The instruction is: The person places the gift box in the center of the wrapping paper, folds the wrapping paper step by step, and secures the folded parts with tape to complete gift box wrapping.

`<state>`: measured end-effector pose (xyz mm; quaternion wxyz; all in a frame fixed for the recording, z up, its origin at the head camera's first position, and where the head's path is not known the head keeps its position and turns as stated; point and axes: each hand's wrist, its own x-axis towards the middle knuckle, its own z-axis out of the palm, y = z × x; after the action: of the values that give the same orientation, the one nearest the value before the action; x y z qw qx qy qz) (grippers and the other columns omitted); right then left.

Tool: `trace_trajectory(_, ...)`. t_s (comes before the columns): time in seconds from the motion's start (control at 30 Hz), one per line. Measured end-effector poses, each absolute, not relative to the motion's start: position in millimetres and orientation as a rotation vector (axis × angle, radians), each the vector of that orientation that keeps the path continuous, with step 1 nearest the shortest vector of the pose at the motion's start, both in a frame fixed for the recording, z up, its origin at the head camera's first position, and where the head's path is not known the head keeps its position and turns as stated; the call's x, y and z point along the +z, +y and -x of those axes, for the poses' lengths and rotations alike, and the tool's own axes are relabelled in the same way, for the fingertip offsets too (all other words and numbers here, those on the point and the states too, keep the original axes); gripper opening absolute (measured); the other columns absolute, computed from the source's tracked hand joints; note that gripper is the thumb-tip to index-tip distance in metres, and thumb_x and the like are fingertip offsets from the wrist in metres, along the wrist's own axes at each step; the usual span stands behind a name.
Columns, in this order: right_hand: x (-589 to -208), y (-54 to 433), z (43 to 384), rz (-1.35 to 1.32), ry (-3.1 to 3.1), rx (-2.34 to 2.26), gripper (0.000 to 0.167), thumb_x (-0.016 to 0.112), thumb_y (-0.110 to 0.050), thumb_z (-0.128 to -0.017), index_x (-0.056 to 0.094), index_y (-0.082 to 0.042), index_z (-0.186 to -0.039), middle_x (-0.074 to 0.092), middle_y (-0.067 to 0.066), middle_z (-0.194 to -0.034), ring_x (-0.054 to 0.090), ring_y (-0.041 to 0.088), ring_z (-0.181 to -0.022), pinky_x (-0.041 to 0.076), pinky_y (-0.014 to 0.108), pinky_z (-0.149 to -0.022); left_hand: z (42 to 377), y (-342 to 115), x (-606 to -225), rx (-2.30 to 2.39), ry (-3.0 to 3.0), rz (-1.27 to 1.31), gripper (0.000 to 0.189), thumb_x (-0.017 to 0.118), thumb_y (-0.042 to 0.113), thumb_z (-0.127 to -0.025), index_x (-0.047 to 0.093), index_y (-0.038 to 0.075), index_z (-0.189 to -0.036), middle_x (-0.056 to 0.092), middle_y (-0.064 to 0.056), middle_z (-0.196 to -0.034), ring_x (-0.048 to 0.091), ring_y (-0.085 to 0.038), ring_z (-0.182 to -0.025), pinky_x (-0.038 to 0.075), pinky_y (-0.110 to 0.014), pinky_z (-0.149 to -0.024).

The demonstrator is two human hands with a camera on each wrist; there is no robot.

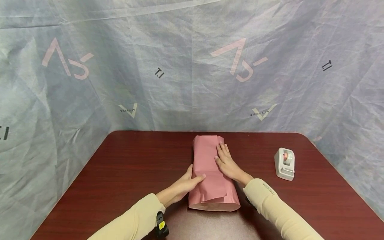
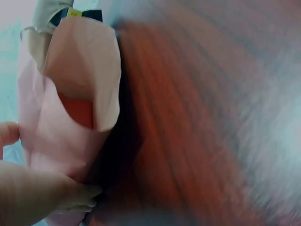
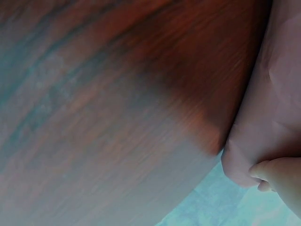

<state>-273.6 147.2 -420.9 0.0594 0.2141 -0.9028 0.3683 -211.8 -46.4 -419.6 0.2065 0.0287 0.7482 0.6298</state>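
Observation:
A package in pink wrapping paper (image 1: pixel 209 160) lies lengthwise on the table, its near end an open paper tube. Through that opening the left wrist view shows something red (image 2: pixel 80 111) inside. The left hand (image 1: pixel 184 184) holds the package's left side, thumb over the top and fingers down along the side. Across the right side, toward the far end, the right hand (image 1: pixel 228 164) rests with its fingers extended against the paper. A loose paper flap (image 1: pixel 213 196) overlaps the top near the opening.
On the right of the dark red wooden table (image 1: pixel 144 150) stands a white tape dispenser (image 1: pixel 285 165) with a roll in it. A grey printed fabric sheet (image 1: pixel 180 100) hangs behind the table and along both sides.

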Motion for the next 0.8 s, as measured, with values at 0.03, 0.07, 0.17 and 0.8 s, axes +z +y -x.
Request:
trace_trajectory(0.03,-421,147,274,-0.645,-2.733,1.118,0.053,0.04,-0.008,-0.095,0.02,0.015,-0.138,0.008,0.032,-0.148,0.0,0.045,-0.137,0.008,0.059,-0.108,211,-46,-420,1.758,2.084,-0.085,0.093,0.058,0.036,-0.087,-0.005,0.001,-0.145,0.006,-0.022,-0.151,0.01,-0.032,-0.139,0.016,-0.051,-0.11)
trace_trajectory(0.07,-421,148,274,-0.642,-2.736,1.116,0.053,0.04,-0.008,-0.095,0.02,0.014,-0.138,0.008,0.031,-0.148,0.0,0.045,-0.137,0.008,0.058,-0.108,210,-46,-420,1.764,2.08,-0.09,0.093,0.058,0.034,-0.087,-0.006,0.001,-0.145,0.005,-0.022,-0.152,0.01,-0.032,-0.14,0.016,-0.051,-0.11)
trace_trajectory(0.17,-421,148,273,-0.637,-2.736,1.113,0.053,0.04,-0.008,-0.095,0.02,0.014,-0.139,0.009,0.031,-0.148,0.0,0.044,-0.138,0.008,0.058,-0.108,209,-45,-420,1.808,2.041,-0.122,0.09,0.058,0.024,-0.087,-0.008,0.0,-0.145,0.001,-0.019,-0.153,0.007,-0.03,-0.14,0.014,-0.049,-0.111)
trace_trajectory(0.8,-422,147,274,-0.643,-2.745,1.121,0.053,0.039,-0.009,-0.095,0.019,0.013,-0.139,0.008,0.029,-0.149,-0.001,0.043,-0.138,0.008,0.057,-0.109,190,-40,-411,1.863,2.044,-0.048,0.098,0.071,0.013,-0.073,0.004,0.001,-0.144,0.026,-0.023,-0.142,0.028,-0.033,-0.129,0.02,-0.05,-0.108)
